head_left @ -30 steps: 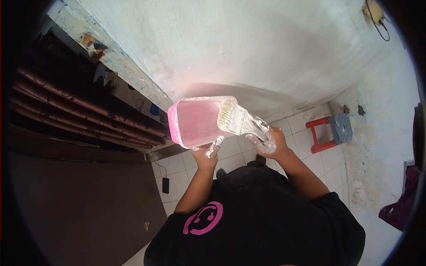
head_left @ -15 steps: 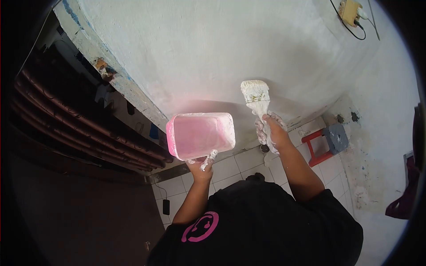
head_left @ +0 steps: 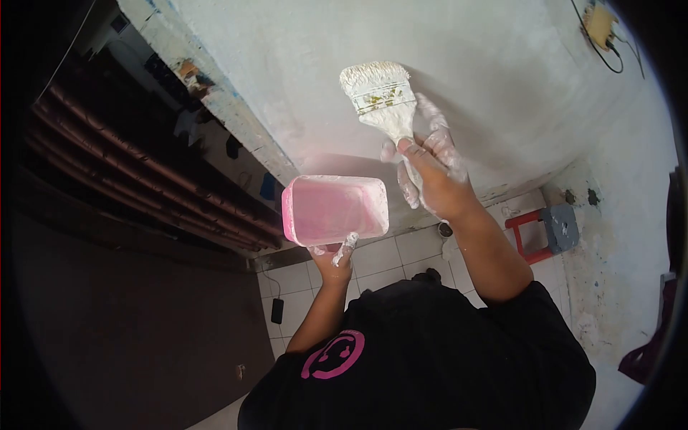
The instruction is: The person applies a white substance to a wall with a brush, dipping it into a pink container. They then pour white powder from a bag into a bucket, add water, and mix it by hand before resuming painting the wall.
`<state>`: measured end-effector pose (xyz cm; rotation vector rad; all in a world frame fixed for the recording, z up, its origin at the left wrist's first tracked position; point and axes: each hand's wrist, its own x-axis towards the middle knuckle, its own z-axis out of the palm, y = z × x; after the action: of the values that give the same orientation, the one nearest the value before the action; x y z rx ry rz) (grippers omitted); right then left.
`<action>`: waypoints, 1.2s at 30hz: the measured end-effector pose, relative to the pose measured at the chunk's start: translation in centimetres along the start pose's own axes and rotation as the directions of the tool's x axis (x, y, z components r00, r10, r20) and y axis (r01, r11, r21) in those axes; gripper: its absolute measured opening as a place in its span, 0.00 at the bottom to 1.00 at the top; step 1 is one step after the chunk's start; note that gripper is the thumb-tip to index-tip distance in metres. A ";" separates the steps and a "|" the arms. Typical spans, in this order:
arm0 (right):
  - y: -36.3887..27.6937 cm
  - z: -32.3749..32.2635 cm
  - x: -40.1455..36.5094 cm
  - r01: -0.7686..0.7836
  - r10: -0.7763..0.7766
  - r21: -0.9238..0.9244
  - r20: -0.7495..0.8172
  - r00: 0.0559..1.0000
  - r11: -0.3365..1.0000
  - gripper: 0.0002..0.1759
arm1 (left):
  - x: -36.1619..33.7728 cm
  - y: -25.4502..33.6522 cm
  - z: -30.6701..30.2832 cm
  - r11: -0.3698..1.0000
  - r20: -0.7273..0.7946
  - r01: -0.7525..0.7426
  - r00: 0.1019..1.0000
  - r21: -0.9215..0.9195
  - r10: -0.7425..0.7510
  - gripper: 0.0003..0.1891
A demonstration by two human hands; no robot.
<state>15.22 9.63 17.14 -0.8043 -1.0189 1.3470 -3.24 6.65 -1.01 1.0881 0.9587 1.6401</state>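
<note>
A wide paintbrush (head_left: 387,100), coated in white paint, is gripped by its handle in my right hand (head_left: 437,168). Its bristles point up and away, in front of the pale wall (head_left: 287,64). White paint smears the fingers of this hand, and some of them are spread off the handle. My left hand (head_left: 335,259) holds a pink plastic tub (head_left: 337,209) from below, with the paint-covered thumb at its near rim. The tub's opening faces me, and whitish paint coats its inside walls and rim. The brush is above and to the right of the tub.
Dark red-brown curtains (head_left: 165,172) hang at the left beside the wall's chipped edge (head_left: 215,93). On the tiled floor (head_left: 376,261) are a red and grey stool (head_left: 559,231) and a black phone-like object (head_left: 277,310) on a cord. A yellowish socket block (head_left: 598,25) with cables is at upper right.
My right hand has lifted the brush up and leftward, closer to the camera, its fingers now looser. The tub has shifted slightly right and up in view as the camera turned a little.
</note>
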 end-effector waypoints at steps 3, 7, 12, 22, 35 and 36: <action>2.3 1.4 -0.7 0.186 -0.186 0.042 0.007 0.983 0.982 0.21 | -0.3 0.0 -0.5 1.000 -0.041 -0.018 0.999 -0.010 0.017 0.38; 5.1 2.3 -0.2 -0.024 0.008 0.084 0.182 0.983 0.996 0.22 | -0.3 0.2 -1.5 0.999 -0.058 -0.041 0.997 0.016 0.042 0.37; 0.6 4.9 2.2 0.298 -0.237 -0.089 0.414 0.879 0.950 0.23 | -0.7 0.5 -3.1 1.000 -0.090 -0.003 0.996 -0.028 0.001 0.38; 8.8 6.4 5.0 0.399 -0.354 -0.379 0.185 0.917 0.835 0.07 | -0.4 -0.2 -4.3 0.998 -0.122 -0.057 0.991 0.038 0.062 0.39; -1.1 3.8 1.6 -0.023 -0.213 0.271 0.806 0.552 0.962 0.30 | -1.0 0.7 -4.5 0.996 -0.193 -0.086 0.978 0.004 0.085 0.43; -0.9 3.4 1.6 0.003 -0.214 0.249 0.825 0.524 0.968 0.32 | -1.0 0.8 -4.6 0.996 -0.201 -0.084 0.976 0.004 0.083 0.43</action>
<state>12.40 10.84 19.46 0.1865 -1.6000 1.7401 -7.63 4.97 -1.93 0.9846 1.0496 1.8476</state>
